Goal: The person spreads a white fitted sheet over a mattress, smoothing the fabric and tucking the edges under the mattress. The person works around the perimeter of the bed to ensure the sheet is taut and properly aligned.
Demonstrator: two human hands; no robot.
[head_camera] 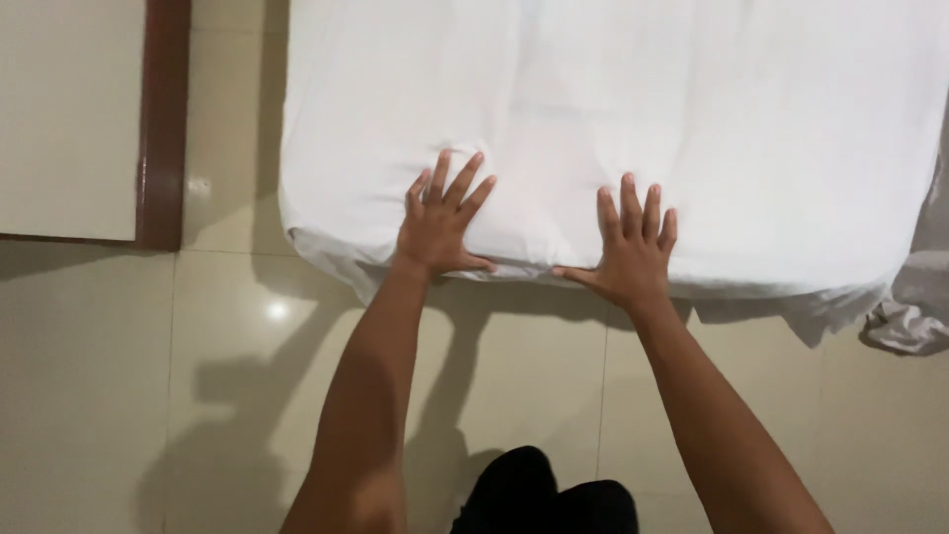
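Both hands flat, fingers spread: left hand [438,220], right hand [630,245] pressed white sheet [613,109] at bed edge, 12 o'clock; smoothing step, I'd judge.

Both hands are lying flat on the near edge of the bed [613,109], the left hand [440,222] and the right hand [633,252] apart, leaving a bare strip of white sheet [539,168] between them. Beyond the spread fingers [460,183] the sheet is stretching away smooth, with nothing lying on it. To the left, a lane of tiled floor [227,297] is running between the bed and a dark wooden frame [163,119]. At the right corner, crumpled cloth [914,316] is hanging down and crowding that side.
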